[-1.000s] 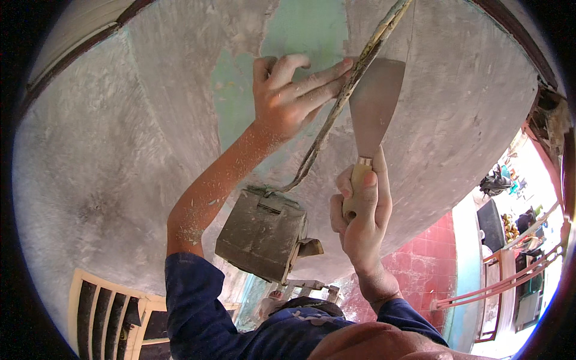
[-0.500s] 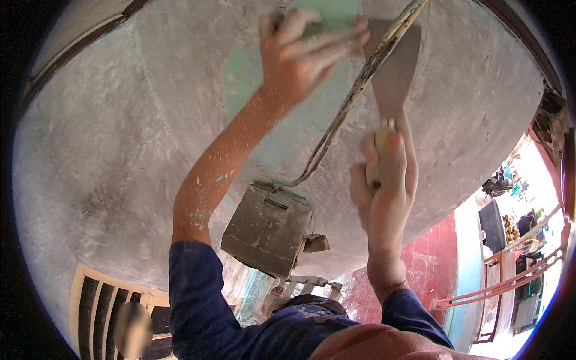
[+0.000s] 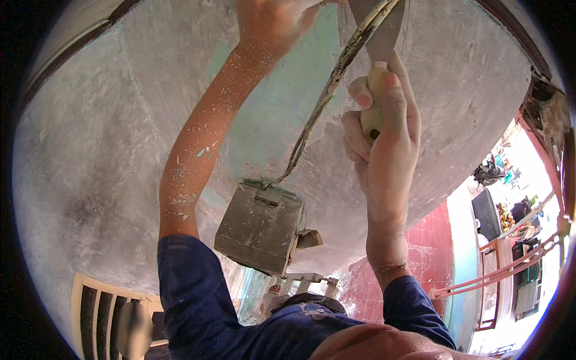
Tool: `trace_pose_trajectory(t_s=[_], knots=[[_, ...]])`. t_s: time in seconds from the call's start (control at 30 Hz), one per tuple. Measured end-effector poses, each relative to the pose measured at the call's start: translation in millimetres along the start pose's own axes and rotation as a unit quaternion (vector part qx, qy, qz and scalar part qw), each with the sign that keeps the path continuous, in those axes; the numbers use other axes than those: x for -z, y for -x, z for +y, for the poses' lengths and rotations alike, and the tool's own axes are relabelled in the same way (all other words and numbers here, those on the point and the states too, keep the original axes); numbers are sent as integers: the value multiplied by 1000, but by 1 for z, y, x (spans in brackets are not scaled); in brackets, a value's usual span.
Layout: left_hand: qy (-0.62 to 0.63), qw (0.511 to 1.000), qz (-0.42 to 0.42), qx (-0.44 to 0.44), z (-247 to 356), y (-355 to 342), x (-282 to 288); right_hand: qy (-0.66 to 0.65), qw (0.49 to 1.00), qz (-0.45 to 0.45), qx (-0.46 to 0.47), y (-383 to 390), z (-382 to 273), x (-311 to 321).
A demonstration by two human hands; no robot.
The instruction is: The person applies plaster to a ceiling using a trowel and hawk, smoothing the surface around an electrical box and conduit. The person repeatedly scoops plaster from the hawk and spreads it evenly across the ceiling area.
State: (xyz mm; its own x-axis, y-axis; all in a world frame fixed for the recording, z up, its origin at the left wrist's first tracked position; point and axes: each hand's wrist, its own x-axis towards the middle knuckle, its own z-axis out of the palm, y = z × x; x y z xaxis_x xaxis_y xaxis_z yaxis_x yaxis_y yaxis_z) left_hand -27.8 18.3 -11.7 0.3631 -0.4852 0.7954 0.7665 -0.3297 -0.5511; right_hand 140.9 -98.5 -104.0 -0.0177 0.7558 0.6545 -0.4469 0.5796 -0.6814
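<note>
Overhead, the right hand (image 3: 384,138) is clenched around the pale wooden handle of a flat steel putty knife (image 3: 381,36), blade laid against the grey plastered ceiling (image 3: 108,156) for skimming. The left hand (image 3: 270,21) reaches higher, its grasp cut off by the frame; a plaster-caked square metal bucket (image 3: 261,227) hangs from its wire handle (image 3: 327,96), keeping filler close
</note>
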Motion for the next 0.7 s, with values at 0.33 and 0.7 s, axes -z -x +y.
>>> trace_pose_trajectory(t_s=[0.33, 0.7], knots=[[25, 996, -84, -22, 56, 83, 38, 29, 992, 44, -111, 92, 39, 32], [69, 994, -78, 20, 39, 60, 29, 22, 993, 51, -104, 67, 26, 13]])
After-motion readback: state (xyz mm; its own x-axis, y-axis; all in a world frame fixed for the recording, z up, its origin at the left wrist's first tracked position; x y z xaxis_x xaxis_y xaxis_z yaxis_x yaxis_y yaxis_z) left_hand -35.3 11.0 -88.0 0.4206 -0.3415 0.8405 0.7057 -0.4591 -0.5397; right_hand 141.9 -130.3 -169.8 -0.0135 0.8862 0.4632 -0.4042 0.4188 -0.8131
